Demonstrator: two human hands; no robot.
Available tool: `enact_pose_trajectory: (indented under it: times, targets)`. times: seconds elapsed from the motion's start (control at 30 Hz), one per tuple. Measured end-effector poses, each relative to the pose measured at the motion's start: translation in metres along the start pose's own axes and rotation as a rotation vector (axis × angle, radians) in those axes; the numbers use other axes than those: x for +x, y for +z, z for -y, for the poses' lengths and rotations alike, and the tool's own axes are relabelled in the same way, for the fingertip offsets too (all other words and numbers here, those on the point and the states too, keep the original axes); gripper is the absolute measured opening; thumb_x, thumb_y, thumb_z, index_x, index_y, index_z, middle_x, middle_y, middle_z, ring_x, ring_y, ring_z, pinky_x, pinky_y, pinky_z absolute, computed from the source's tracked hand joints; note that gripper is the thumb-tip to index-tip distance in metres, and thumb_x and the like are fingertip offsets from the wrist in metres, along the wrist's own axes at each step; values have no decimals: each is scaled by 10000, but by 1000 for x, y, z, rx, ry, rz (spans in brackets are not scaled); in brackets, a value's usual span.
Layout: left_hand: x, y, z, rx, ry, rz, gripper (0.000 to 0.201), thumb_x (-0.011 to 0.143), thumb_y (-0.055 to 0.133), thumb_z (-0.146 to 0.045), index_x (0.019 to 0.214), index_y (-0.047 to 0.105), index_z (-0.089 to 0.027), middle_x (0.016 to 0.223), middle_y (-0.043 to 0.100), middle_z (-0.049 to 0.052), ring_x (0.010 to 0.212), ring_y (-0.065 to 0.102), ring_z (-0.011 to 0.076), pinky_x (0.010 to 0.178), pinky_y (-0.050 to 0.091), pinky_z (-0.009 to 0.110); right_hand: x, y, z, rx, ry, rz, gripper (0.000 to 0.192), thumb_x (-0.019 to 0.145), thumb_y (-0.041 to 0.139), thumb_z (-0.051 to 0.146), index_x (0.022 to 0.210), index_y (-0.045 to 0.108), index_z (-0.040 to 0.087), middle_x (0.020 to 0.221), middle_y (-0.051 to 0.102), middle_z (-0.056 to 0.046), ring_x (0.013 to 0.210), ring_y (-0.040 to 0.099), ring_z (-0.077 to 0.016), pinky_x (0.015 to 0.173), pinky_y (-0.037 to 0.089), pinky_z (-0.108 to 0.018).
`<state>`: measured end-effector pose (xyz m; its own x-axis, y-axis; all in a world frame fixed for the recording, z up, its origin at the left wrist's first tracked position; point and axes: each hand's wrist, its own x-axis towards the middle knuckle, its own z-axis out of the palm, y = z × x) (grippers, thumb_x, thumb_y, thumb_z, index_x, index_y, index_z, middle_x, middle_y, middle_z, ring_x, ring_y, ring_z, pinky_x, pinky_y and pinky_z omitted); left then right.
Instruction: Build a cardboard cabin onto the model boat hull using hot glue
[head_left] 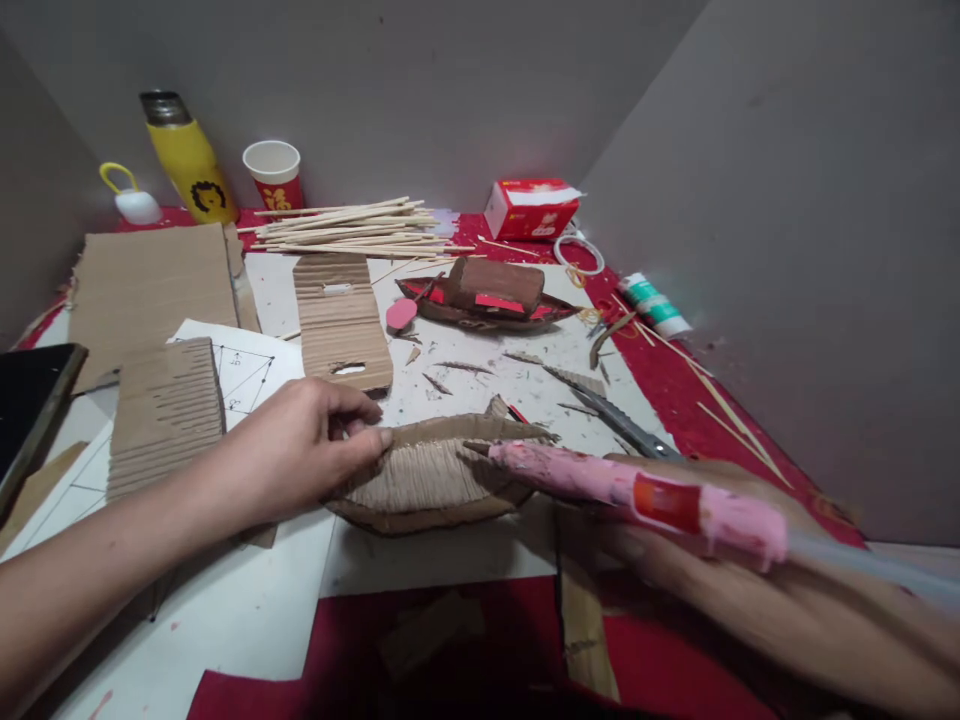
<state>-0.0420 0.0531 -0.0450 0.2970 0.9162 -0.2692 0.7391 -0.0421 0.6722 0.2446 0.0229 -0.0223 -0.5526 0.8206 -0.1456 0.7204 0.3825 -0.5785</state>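
My left hand [322, 435] pinches the left end of a boat-shaped cardboard hull [427, 478], whose inside is ribbed and whose sides stand up. In my right hand [675, 540] is a pink-smeared hot glue gun [585, 478], with a clear glue stick sticking out of its back. Its dark nozzle points left, over the inside of the hull; whether it touches is unclear. The glue gun hides part of the right fingers. Just behind it lies a pair of scissors [622, 418]. A finished brown boat model [495, 290] with a rounded roof stands farther back.
Wooden sticks [352, 230] are piled at the back near a paper cup [274, 175] and a yellow bottle [187, 160]. Cardboard pieces [341, 320] lie left of centre. A red box [532, 208] and a green-white roll [656, 303] are at the right. Scraps litter the white sheet.
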Motion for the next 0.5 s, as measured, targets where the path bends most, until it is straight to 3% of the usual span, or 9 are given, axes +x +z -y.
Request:
enact_pose_trajectory:
  times: [0.13,0.2,0.3,0.5]
  targets:
    - [-25,-7,-11,211,162,-242,308,861,569,-443,982,716,-201,675,685,-3,512,560,136,469,388,249,-5,-9,-7,107,-31,32,395,959,469,398,1339,572,364,1293,628,35,1160,622,-187,954,539,-275]
    - [-42,-2,-16,322,389,-338,237,897,556,-382,998,688,-213,773,711,5,573,599,131,506,427,241,-7,-12,-9,187,0,52,382,960,470,380,1318,597,343,1290,633,22,1173,614,-187,959,537,-271]
    - [-60,20,-19,536,671,-392,198,947,481,-248,987,659,-172,834,724,40,654,614,153,554,438,275,-8,-14,-11,270,-17,76,375,966,473,320,1320,588,365,1324,609,43,1212,584,-154,1002,496,-237]
    - [-59,61,-5,666,803,-490,291,936,386,-107,1031,659,-81,935,729,106,825,589,229,713,405,375,-1,-12,-7,221,-163,194,352,959,496,361,1284,626,323,1106,709,17,1026,668,-136,860,544,-188]
